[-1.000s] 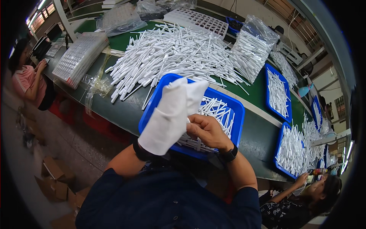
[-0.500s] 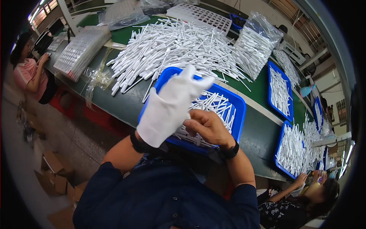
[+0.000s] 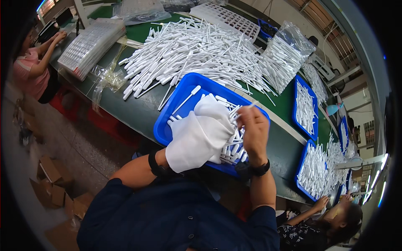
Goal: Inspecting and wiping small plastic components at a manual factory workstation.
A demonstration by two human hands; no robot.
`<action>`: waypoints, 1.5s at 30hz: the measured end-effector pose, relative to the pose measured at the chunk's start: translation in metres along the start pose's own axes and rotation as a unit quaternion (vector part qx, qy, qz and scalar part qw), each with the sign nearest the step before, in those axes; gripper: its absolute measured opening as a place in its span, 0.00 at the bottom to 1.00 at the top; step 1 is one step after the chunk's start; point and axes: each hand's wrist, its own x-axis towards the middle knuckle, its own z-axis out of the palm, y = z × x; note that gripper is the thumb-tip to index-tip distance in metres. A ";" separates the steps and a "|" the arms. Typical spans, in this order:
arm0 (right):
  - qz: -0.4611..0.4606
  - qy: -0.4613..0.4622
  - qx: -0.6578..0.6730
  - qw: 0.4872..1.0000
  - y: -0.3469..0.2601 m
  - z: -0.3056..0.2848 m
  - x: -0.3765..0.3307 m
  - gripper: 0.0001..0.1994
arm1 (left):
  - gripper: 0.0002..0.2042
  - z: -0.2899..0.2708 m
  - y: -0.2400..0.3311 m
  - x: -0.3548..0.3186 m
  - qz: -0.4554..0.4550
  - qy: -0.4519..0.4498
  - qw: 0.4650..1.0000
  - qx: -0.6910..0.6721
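Note:
My left hand [image 3: 200, 136] wears a loose, wrinkled white glove and is low over the blue tray [image 3: 165, 121]. Its fingers are hidden by the folds of the glove. Beside it, my bare right hand [image 3: 254, 129] has its fingers closed together near the glove's far edge. A small pale bit shows above these fingertips, too blurred to name. White sticks with a thicker end [image 3: 234, 152] lie in the tray around and under both hands. One single white stick [image 3: 188, 99] rests apart in the tray's far left part.
A large heap of white sticks [image 3: 197, 54] covers the green tabletop beyond the tray. A clear bag of sticks [image 3: 282, 56] and filled blue trays [image 3: 307, 106] stand right. Stacked clear plastic trays [image 3: 90, 48] are left. People sit on both sides; cardboard boxes [image 3: 54, 180] lie on the floor.
My gloved left hand has come down from a raised, spread pose into the tray. My right hand has moved right and up, away from the glove's cuff.

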 end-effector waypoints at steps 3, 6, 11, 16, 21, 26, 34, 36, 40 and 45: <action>0.005 0.064 0.078 0.995 0.004 -0.047 0.012 0.13 | 0.25 -0.015 0.017 0.020 -0.272 -0.326 0.901 0.094; 0.097 0.011 -0.056 0.994 -0.005 -0.054 0.028 0.13 | 0.28 0.009 -0.005 -0.043 -0.161 -0.095 0.979 0.086; 0.032 -0.095 -0.514 0.852 -0.028 -0.008 0.052 0.11 | 0.37 0.043 -0.038 -0.076 -0.131 0.022 0.971 -0.201; -0.202 -0.233 -0.554 0.773 -0.022 0.064 0.124 0.08 | 0.36 -0.015 -0.010 -0.030 -0.187 -0.186 0.956 -0.130; -0.427 -0.282 -0.573 0.640 0.018 0.117 0.211 0.04 | 0.35 -0.035 -0.010 -0.021 -0.215 -0.246 0.927 -0.185; -0.430 -0.323 -0.642 0.546 0.042 0.128 0.242 0.04 | 0.32 0.022 -0.024 -0.064 -0.142 -0.014 0.905 -0.401; -0.443 -0.334 -0.633 0.540 0.003 0.114 0.229 0.01 | 0.30 0.025 -0.034 -0.059 -0.076 -0.063 0.956 -0.275; -0.429 -0.300 -0.615 0.590 -0.010 0.107 0.222 0.02 | 0.29 0.026 -0.037 -0.059 -0.064 -0.084 0.965 -0.241; -0.343 -0.214 -0.574 0.712 -0.002 0.061 0.210 0.03 | 0.28 0.029 -0.039 -0.059 -0.031 -0.101 0.980 -0.168; -0.272 -0.013 -0.523 0.807 0.016 0.007 0.173 0.08 | 0.27 0.030 -0.039 -0.060 0.006 -0.107 0.992 -0.066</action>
